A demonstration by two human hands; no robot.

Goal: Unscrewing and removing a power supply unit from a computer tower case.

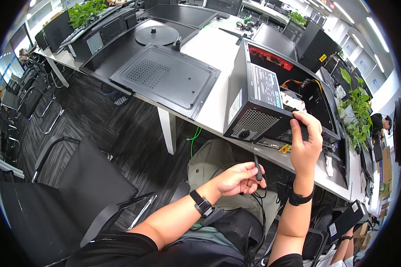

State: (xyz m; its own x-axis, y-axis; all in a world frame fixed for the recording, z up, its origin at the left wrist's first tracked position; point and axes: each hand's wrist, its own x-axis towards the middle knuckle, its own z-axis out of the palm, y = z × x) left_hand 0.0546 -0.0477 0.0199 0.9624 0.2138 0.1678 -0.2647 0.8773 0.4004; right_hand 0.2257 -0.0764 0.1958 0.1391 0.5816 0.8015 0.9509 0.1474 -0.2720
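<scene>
An open black computer case (pixel 312 111) stands on the white desk's right part, a power supply (pixel 263 84) showing inside, with a perforated rear face and socket at its near end. My right hand (pixel 307 138) grips the case's near top edge, thumb on the rear face. Below the socket, my left hand (pixel 240 178) holds a black power cable (pixel 258 171) near its thick end, which hangs over my lap beside the desk edge. A removed black side panel (pixel 173 89) lies left of the case on the white desk (pixel 216 51). My left fingertips are partly behind the cable.
An office chair (pixel 89 178) is at my lower left. A black turntable-like disc (pixel 149 35), other computer towers (pixel 316 46) and plants (pixel 356 111) line the desks. At lower right, another person's hands (pixel 347 242) are at a black object. A person (pixel 381 122) sits beyond the plants.
</scene>
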